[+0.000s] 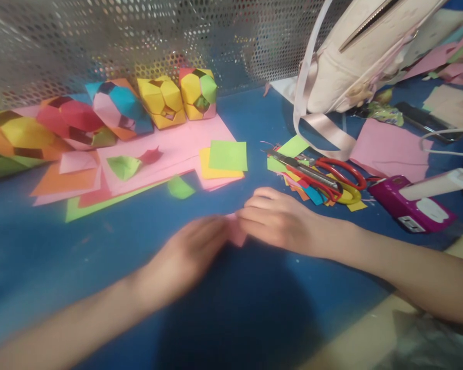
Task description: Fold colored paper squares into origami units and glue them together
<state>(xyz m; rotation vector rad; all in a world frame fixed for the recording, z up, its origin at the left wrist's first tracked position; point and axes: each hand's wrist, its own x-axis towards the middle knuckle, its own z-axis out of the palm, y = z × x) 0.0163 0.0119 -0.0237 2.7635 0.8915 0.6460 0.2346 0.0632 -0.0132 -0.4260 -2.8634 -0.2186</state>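
A small piece of pink paper (236, 232) lies between my two hands near the middle of the blue table. My left hand (195, 241) touches it from the left; motion blurs that hand, and its fingers run together. On the paper's right side, my right hand (275, 218) has its fingers curled and pressed on the edge. Just beyond my hands are a loose green folded piece (180, 187) and a green paper square (228, 155) on top of yellow and pink ones.
Folded paper balls (162, 103) line the back by a perforated metal panel (139, 36). To the right lie red-handled scissors (343, 172) on paper scraps, a purple power adapter (412, 205) with a white plug, pink paper (391, 149) and a white bag (355, 56) with a trailing strap.
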